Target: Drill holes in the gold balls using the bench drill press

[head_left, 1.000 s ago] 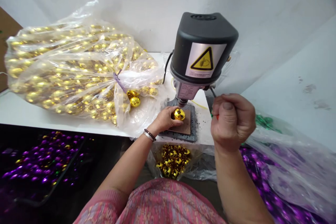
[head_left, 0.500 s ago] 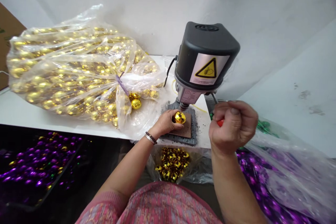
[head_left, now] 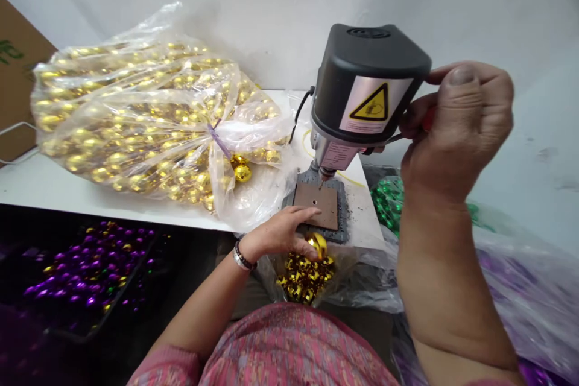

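Note:
My left hand (head_left: 289, 230) is over the front edge of the drill press base, its thumb and fingers apart. A shiny gold ball (head_left: 319, 245) is just beside the thumb tip, above a bag of gold balls (head_left: 305, 280); whether they touch I cannot tell. My right hand (head_left: 456, 126) is closed round the red-knobbed lever (head_left: 427, 119) of a small black drill press (head_left: 371, 84), raised beside its motor housing. Under the bit, a brown board (head_left: 328, 208) with a small hole lies bare on the grey base (head_left: 342, 223).
On the white table (head_left: 136, 208) lies a tied clear plastic bag (head_left: 149, 126) full of gold balls. Two gold balls (head_left: 243, 173) sit at its mouth. Purple balls (head_left: 85, 271) fill a dark bin at lower left. Green balls (head_left: 389, 199) and bagged purple ones are at right.
My left hand has moved off the board towards me and spread its fingers, and the gold ball has come down past the table edge. My right hand has swung the lever up.

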The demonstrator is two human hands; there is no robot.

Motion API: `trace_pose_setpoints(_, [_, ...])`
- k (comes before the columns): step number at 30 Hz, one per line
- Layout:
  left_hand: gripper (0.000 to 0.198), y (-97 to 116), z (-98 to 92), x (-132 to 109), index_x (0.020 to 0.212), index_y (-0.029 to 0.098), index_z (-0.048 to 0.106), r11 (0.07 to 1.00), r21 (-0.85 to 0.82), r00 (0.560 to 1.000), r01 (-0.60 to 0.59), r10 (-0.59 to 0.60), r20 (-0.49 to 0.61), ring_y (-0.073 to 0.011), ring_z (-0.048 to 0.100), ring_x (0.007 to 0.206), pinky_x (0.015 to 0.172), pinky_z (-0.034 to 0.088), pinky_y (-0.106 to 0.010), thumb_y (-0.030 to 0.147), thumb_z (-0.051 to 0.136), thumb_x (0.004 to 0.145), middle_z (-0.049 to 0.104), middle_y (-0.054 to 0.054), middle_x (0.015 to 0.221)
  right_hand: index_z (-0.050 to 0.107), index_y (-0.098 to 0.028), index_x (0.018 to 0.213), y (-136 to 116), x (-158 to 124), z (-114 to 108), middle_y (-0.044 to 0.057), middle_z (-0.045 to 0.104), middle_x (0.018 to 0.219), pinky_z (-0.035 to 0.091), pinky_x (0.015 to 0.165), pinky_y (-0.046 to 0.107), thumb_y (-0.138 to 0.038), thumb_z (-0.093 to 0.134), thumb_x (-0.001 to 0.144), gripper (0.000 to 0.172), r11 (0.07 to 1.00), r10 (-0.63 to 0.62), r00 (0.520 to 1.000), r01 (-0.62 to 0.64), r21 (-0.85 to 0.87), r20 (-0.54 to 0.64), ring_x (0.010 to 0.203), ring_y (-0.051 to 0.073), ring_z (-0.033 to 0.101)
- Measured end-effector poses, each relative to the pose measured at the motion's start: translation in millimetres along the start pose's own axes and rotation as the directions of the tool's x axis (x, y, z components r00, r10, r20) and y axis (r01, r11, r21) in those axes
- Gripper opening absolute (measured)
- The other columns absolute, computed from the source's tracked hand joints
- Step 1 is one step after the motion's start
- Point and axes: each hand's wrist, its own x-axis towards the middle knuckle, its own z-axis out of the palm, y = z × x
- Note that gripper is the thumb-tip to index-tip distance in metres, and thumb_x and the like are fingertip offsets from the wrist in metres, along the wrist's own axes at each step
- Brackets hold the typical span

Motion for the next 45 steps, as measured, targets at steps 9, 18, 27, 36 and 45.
trace_pose_setpoints(9, [0.040,-55.5,-74.3,7.7,0.131,0.011,0.062,0.680,0.226,0.610,0.697,-0.399,-0.684,-0.0292,0.062,0.125,0.106,0.049,-0.041,0.015,0.044,0.095,0.065,-0.021,0.134,0.065,-0.016,0.089,0.7,-4.3,-4.7,-0.008,0.048,0.056,0.031,0.048,0.019,-0.041,0.055,0.095,0.028,0.999,-0.023,1.000,0.023,-0.034,0.015,0.047,0.001,0.046])
trace_pose_setpoints(18, [0.047,-64.9,-74.6,5.1,0.125,0.014,0.061,0.677,0.315,0.722,0.665,-0.476,-0.502,-0.0318,0.069,0.103,0.087,0.051,-0.038,0.028,0.069,0.081,0.073,-0.017,0.110,0.064,-0.015,0.086,-1.4,-11.9,-6.4,-0.006,0.049,0.059,0.031,0.047,0.021,-0.041,0.054,0.096,0.029,0.997,-0.050,0.999,0.050,-0.063,0.006,0.050,0.003,0.048])
trace_pose_setpoints(27, [0.075,-32.6,-33.9,-17.8,0.140,0.021,0.055,0.614,-0.782,0.936,0.109,-0.329,-0.128,-0.0188,0.067,0.085,0.073,0.054,-0.031,0.049,0.078,0.074,0.069,-0.008,0.109,0.060,-0.015,0.084,-2.7,-12.8,-6.6,-0.007,0.047,0.060,0.031,0.050,0.019,-0.038,0.054,0.096,0.028,0.996,-0.069,0.997,0.070,-0.063,0.015,0.051,0.002,0.049])
trace_pose_setpoints(36, [0.081,-28.5,-9.5,8.2,0.146,0.031,0.046,0.351,-0.928,0.921,0.121,-0.389,-0.027,-0.0178,0.070,0.088,0.069,0.053,-0.028,0.051,0.079,0.075,0.069,-0.009,0.118,0.054,-0.014,0.076,11.8,31.3,7.3,-0.009,0.043,0.050,0.030,0.050,0.018,-0.034,0.053,0.096,0.028,0.978,0.174,0.984,-0.169,-0.123,0.029,0.045,0.001,0.039])
trace_pose_setpoints(45, [0.070,-21.6,-18.1,26.4,0.135,0.019,0.058,0.751,-0.609,0.866,0.255,-0.458,-0.202,-0.0208,0.066,0.098,0.075,0.054,-0.029,0.044,0.079,0.073,0.071,-0.009,0.118,0.049,-0.018,0.068,18.5,43.1,14.1,-0.008,0.044,0.052,0.035,0.049,0.019,-0.024,0.049,0.098,0.031,0.969,0.197,0.980,-0.199,-0.146,-0.029,0.046,0.002,0.039])
